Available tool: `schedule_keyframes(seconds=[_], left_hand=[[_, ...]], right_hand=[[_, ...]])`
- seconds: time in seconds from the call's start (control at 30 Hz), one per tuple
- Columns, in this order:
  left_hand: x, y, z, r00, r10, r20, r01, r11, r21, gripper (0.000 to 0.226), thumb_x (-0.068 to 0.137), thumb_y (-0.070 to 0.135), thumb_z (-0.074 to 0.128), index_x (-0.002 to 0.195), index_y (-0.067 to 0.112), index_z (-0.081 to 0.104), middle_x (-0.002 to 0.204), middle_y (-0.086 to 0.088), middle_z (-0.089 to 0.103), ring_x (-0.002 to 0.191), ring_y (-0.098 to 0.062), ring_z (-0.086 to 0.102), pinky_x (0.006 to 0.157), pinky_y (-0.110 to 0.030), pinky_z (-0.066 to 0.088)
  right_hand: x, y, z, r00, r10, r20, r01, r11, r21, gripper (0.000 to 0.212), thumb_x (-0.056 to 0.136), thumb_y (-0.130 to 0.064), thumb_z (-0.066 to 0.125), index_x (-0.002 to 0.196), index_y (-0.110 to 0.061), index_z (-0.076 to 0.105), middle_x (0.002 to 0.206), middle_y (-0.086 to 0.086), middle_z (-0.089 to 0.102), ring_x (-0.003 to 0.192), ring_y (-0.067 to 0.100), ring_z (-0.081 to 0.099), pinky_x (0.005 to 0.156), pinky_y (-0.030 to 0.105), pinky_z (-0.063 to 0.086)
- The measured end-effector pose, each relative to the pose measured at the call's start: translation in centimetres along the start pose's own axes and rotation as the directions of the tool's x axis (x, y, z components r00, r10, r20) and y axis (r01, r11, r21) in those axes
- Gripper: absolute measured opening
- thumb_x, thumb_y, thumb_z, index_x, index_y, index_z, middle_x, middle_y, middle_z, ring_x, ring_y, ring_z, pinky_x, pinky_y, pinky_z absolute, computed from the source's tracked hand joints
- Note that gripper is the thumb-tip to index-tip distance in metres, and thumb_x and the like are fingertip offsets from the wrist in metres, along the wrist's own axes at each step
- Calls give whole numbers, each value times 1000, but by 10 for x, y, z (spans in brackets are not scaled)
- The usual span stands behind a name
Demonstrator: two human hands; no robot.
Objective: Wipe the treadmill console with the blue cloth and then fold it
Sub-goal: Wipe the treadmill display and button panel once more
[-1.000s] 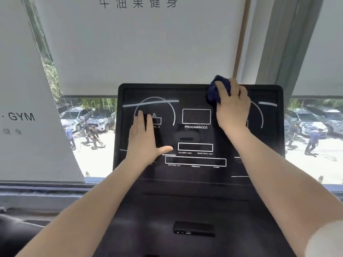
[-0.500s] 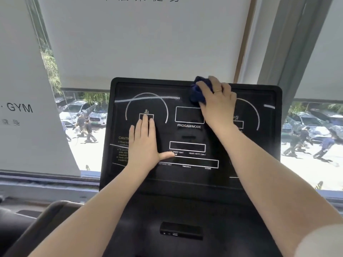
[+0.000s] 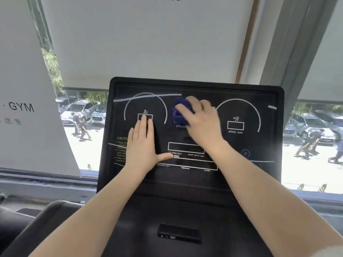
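The black treadmill console (image 3: 259,173) stands upright in front of me with white dial and box markings. My right hand (image 3: 201,120) holds the bunched blue cloth (image 3: 179,113) against the upper middle of the panel, over the program box, fingers curled over it. Most of the cloth is hidden under that hand. My left hand (image 3: 142,142) lies flat on the left part of the console, fingers straight and together, thumb spread to the right.
A small black port block (image 3: 179,233) sits on the console's lower deck. A dark grey handrail (image 3: 46,216) curves at the lower left. Behind the console is a window with white blinds (image 3: 148,43) and a car park outside.
My right hand has slid the cloth from the console's top edge down and leftward to the program box. The left hand has stayed flat on the panel. The view has shifted a little.
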State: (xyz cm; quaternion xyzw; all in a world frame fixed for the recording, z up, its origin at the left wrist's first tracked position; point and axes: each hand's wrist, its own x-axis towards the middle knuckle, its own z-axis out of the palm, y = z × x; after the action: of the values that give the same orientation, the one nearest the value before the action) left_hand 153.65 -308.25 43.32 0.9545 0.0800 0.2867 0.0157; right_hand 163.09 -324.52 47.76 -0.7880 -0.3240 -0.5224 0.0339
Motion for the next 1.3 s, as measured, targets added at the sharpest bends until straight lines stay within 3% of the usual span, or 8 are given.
schedule_keyframes(seconds=[0.23,0.37,0.5,0.77,0.83,0.93,1.07,1.3], left_hand=[[-1,0,2,1000,-15,9,15,1000,-17,125,61,77,55,148,8,-3,157,-10,-8,144,-25,-2,116,-39,3],[0,3,-1,999,-27,29,28,1000,-9,127,62,75,59,147,7,-4,156,-11,-8,144,-26,-2,116,-39,4],[0,6,-4,998,-39,39,40,999,-23,126,62,73,62,147,7,-3,156,-11,-8,144,-25,-3,116,-39,4],[-1,4,-4,998,-40,51,42,998,-46,124,63,73,61,147,8,-4,156,-9,-10,144,-24,-5,116,-39,3],[-1,4,-4,998,-40,51,42,998,-36,125,63,73,61,147,8,-4,156,-9,-11,144,-24,-5,116,-39,3],[-1,5,-5,998,-39,49,40,999,-19,125,64,73,61,147,7,-5,156,-11,-11,144,-25,-5,116,-39,3],[-2,9,-8,998,-60,33,60,998,23,125,64,74,59,147,6,-4,156,-14,-9,144,-29,-5,115,-42,2],[-17,44,-11,1000,8,-11,-8,997,-75,105,78,49,65,148,9,-1,155,-13,-12,143,-29,-5,115,-41,4]], right_hand=[[19,45,-13,836,540,-92,-541,841,17,48,80,-9,63,126,-15,54,134,19,46,102,45,47,76,44,42],[-3,3,-2,972,234,-34,-234,972,8,54,66,-13,72,118,-15,60,127,21,53,94,42,51,66,41,46],[-12,7,-2,999,-40,30,40,999,25,57,60,-14,75,115,-17,62,124,17,57,91,38,50,65,41,45],[9,24,-10,875,482,-42,-481,876,26,52,77,-9,63,128,-17,54,142,16,40,107,45,45,82,45,40],[13,3,-5,902,429,-45,-427,903,58,48,77,-16,60,125,-17,56,140,15,44,105,45,46,80,44,41],[14,-25,8,996,88,-30,-87,995,53,47,71,-24,66,117,-17,62,133,13,53,98,43,50,73,42,44],[19,-24,10,994,-87,69,78,990,121,53,65,-19,79,116,-17,64,131,13,55,103,43,55,78,48,47],[-12,53,-17,998,57,11,-58,997,52,43,68,-20,62,111,-15,61,128,12,55,100,36,48,74,42,44]])
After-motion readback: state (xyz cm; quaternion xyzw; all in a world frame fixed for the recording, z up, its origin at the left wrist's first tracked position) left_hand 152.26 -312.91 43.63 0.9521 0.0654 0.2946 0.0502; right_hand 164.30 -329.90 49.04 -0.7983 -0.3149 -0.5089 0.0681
